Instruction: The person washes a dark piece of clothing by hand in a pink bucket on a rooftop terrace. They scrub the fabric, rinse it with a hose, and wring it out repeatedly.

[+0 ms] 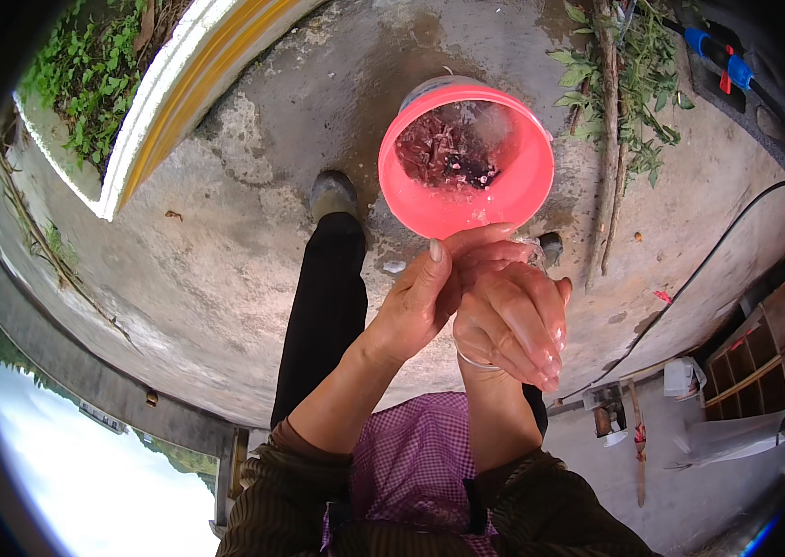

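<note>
My left hand (427, 282) is wet, its thumb raised apart from the fingers. Its fingers reach behind my right hand (512, 317), and the two touch. Bent at the wrist, my right hand shows its wet back, with loosely curved fingers; its palm side is hidden. A thin bangle (477, 362) circles the right wrist. Something clear, water or clear plastic, glints by the right knuckles. Just beyond both hands stands a pink plastic bucket (448, 209). Inside it lie water and a dark reddish mass (437, 150), too unclear to name, with bubbles on the surface.
Wet concrete (253, 230) surrounds the bucket. At left runs a raised planting bed edge (155, 118) with green plants. Cut branches (608, 153) lie at right, near a black hose (705, 257) and a blue fitting (737, 69). My shoe (333, 193) is beside the bucket.
</note>
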The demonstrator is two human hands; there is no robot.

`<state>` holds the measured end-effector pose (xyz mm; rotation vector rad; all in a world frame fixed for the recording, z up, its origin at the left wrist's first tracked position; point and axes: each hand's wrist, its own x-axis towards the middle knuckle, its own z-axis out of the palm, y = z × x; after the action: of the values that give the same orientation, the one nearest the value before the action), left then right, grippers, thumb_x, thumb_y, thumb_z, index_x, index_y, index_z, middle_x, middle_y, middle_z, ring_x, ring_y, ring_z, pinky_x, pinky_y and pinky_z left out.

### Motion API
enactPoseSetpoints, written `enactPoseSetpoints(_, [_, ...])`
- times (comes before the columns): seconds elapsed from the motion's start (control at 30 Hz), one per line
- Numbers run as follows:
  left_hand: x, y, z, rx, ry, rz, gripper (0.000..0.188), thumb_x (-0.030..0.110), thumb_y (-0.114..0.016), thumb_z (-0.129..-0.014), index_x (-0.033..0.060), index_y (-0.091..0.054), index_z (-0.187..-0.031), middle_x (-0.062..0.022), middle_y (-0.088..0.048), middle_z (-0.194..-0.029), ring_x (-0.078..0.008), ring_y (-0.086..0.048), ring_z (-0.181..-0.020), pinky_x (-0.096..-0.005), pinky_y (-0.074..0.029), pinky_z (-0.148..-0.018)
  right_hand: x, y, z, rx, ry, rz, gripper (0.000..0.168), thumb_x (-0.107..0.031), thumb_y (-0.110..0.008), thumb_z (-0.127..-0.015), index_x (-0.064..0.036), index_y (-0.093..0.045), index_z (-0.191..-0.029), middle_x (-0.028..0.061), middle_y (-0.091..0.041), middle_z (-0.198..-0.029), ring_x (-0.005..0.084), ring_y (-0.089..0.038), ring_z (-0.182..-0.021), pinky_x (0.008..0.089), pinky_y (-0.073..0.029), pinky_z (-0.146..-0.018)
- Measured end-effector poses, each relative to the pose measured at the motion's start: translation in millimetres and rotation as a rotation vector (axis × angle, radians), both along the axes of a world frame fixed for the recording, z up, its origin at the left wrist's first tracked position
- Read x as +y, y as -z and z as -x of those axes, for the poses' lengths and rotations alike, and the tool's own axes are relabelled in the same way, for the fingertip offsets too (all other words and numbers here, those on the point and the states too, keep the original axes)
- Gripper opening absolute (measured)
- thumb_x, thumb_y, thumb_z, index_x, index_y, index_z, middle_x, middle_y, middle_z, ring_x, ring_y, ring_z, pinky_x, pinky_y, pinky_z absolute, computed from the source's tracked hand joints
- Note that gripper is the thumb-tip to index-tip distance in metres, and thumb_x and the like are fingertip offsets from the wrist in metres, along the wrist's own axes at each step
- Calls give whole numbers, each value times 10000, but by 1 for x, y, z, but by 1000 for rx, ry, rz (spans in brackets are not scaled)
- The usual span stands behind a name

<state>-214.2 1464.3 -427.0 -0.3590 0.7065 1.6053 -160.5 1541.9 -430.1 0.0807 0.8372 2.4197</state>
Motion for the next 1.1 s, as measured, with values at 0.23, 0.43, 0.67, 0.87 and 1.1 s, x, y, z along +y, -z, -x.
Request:
enactPoseSetpoints(0.23, [7, -15, -46, -339, 83, -56, 725, 653, -342, -898, 5, -525, -1167, -170, -613, -1004, -231, -611, -858, -338, -489, -793, 40, -16, 39, -394, -22, -554, 283, -176, -484, -938, -38, -563, -704, 28, -526, -552, 135, -520, -440, 247, -407, -407])
enactPoseSetpoints(0.43, [16, -25, -56, 10, 20, 263, 698, 609, -322, -947, -8, -428, -1255, -164, -558, -1132, -232, -598, -983, -360, -476, -883, 45, 30, 59, -1684, 182, -1989, 252, -38, -601, -820, -35, -430, -634, 63, -417, -533, 211, -399, -412, 289, -343, -416])
enactPoseSetpoints(0.67, [13, -38, -85, 357, 449, 493, 880, 194, -711, -839, -18, -90, -1426, -192, -415, -1317, -257, -466, -1208, -373, -384, -1029, 32, 107, 27, -1910, -122, -2389, 243, -107, -632, -812, -87, -478, -626, 82, -541, -576, 297, -539, -458, 370, -431, -409])
enactPoseSetpoints(0.87, [3, -34, -101, -85, 373, 662, 867, 209, -772, -787, -15, -186, -1385, -175, -465, -1218, -239, -520, -1128, -363, -455, -955, -5, 147, -9, -2024, -718, -2356, 253, -233, -589, -863, -84, -518, -672, 105, -622, -663, 343, -599, -539, 439, -479, -470])
enactPoseSetpoints(1.1, [-6, -3, -71, -200, 146, 641, 639, 173, -751, -810, -22, -286, -1204, -133, -555, -1049, -180, -626, -826, -303, -547, -727, -28, 96, 5, -2124, -922, -1949, 249, -250, -553, -887, -76, -544, -709, 167, -624, -679, 403, -604, -611, 481, -476, -529])
